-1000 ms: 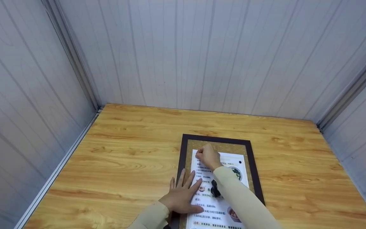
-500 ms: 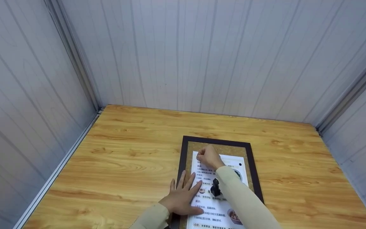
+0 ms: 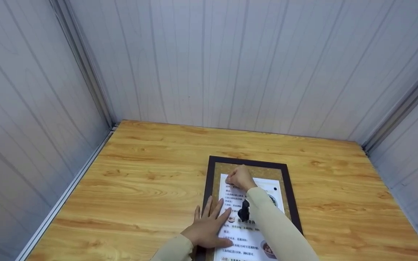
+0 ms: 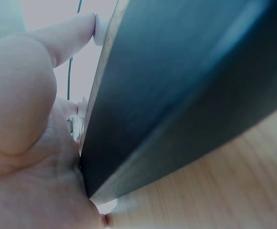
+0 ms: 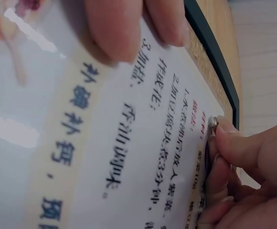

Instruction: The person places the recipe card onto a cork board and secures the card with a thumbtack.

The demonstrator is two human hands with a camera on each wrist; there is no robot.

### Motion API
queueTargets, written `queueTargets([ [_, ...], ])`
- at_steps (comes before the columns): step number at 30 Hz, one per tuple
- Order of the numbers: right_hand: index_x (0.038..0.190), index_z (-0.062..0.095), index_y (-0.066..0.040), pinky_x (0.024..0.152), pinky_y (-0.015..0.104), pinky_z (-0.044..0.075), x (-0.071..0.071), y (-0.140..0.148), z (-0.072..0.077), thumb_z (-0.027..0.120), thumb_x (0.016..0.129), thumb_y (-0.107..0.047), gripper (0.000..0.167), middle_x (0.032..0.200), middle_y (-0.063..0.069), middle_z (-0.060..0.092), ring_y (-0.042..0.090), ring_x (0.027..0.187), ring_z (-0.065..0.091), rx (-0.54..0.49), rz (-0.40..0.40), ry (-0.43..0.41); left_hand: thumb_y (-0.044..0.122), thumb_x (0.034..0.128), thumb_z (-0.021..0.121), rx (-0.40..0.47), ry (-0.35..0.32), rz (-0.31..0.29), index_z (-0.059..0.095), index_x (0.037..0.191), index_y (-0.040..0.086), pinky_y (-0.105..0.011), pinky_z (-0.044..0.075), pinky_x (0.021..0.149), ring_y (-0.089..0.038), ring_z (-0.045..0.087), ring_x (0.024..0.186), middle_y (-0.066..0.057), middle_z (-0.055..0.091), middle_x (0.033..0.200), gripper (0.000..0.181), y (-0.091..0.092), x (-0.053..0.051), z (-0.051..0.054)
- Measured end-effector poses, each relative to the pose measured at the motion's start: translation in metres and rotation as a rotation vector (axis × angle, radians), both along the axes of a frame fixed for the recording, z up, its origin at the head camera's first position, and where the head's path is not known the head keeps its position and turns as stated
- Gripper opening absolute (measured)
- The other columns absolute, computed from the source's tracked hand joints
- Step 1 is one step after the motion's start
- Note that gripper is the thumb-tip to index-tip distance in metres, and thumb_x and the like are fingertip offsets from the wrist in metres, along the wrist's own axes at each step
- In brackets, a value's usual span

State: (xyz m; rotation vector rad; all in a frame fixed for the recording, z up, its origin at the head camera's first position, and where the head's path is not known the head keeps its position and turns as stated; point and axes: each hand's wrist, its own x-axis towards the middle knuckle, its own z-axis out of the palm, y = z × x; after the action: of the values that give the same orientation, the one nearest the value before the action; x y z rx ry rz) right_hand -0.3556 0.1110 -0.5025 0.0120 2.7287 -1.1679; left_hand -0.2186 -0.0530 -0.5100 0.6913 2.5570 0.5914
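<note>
A sheet of paper (image 3: 241, 232) with printed Chinese text and food pictures lies on a cork board (image 3: 263, 172) with a dark frame (image 3: 247, 160). My left hand (image 3: 207, 226) lies with spread fingers across the frame's left side and the sheet; in the left wrist view its palm is against the dark frame edge (image 4: 143, 119). Near the sheet's upper left corner, my right hand (image 3: 241, 177) pinches a small shiny thumbtack (image 5: 214, 122) between thumb and index finger. Only a sliver of the tack shows. A black round tack (image 3: 275, 188) sits at the sheet's upper right corner.
The board lies on a wood-grain table (image 3: 147, 188), right of its middle. Pale panel walls (image 3: 216, 65) close off the back and both sides. A small black wrist camera (image 3: 244, 210) sits under the right sleeve (image 3: 278, 221), over the sheet.
My right hand keeps its pinch near the sheet's upper left corner and has shifted very slightly rightward. The left hand stays in place on the board. The head view has tilted a little.
</note>
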Motion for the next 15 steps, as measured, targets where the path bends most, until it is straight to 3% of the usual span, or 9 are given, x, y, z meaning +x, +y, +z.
queueTargets([
  [8,0.077,0.076,-0.001,0.058,0.026,0.044,0.000,0.006,0.001,0.075,0.085,-0.003,0.009,0.066,-0.001,0.062,0.012,0.061,0.053,0.010,0.058,0.007,0.064,0.0840,0.066,-0.004,0.004,-0.008,0.026,0.159,0.025,-0.069,-0.002,0.110,-0.038,-0.015,0.148,-0.006,0.001,0.166,0.094,0.001,0.000,0.001],
  [15,0.082,0.075,-0.001,0.059,0.024,0.043,-0.001,0.011,-0.004,0.070,0.084,0.003,0.007,0.073,0.001,0.065,0.011,0.064,0.053,0.003,0.247,0.090,0.063,0.0844,0.066,0.020,0.012,-0.011,0.027,0.159,0.023,-0.070,-0.001,0.109,-0.039,-0.013,0.148,-0.008,0.003,0.166,0.093,0.000,-0.001,-0.002],
])
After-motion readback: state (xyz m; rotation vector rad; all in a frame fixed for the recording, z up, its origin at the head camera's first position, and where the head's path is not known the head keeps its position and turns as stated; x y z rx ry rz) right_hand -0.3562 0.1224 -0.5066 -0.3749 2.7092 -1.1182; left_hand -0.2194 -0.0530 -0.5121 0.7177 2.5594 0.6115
